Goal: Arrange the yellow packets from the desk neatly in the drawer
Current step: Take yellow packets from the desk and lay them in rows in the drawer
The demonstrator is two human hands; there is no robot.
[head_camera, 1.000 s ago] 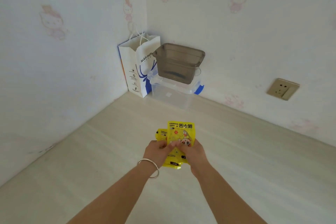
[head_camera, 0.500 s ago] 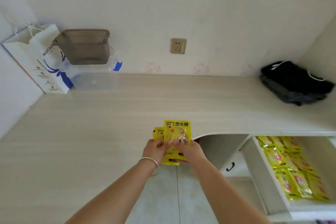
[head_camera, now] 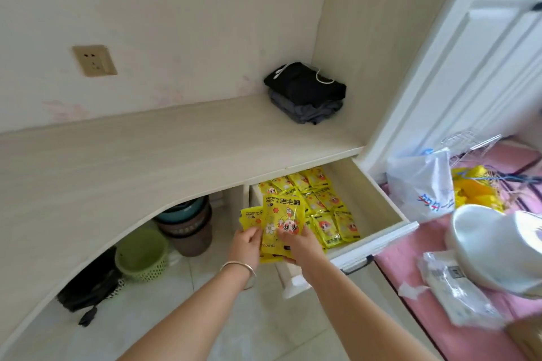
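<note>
A small stack of yellow packets (head_camera: 280, 218) is held upright between both hands, just in front of the open drawer's left part. My left hand (head_camera: 245, 245) grips the stack's left edge, a bangle on its wrist. My right hand (head_camera: 297, 246) grips the lower right side, thumb on the front packet. The white drawer (head_camera: 378, 193) is pulled out under the desk (head_camera: 123, 164) and holds several yellow packets (head_camera: 325, 208) lying in rows. Its right part is bare.
Folded dark clothes (head_camera: 305, 94) lie on the desk's far right corner. Under the desk stand a green basket (head_camera: 142, 255), stacked brown buckets (head_camera: 187, 226) and a black bag (head_camera: 88, 284). A pink bed at the right carries a white plastic bag (head_camera: 419, 184), white bowls (head_camera: 492, 246) and a packet.
The view has swung right from the desk corner to the open drawer. Both hands kept hold of the packet stack and carried it from above the desk to the drawer's front.
</note>
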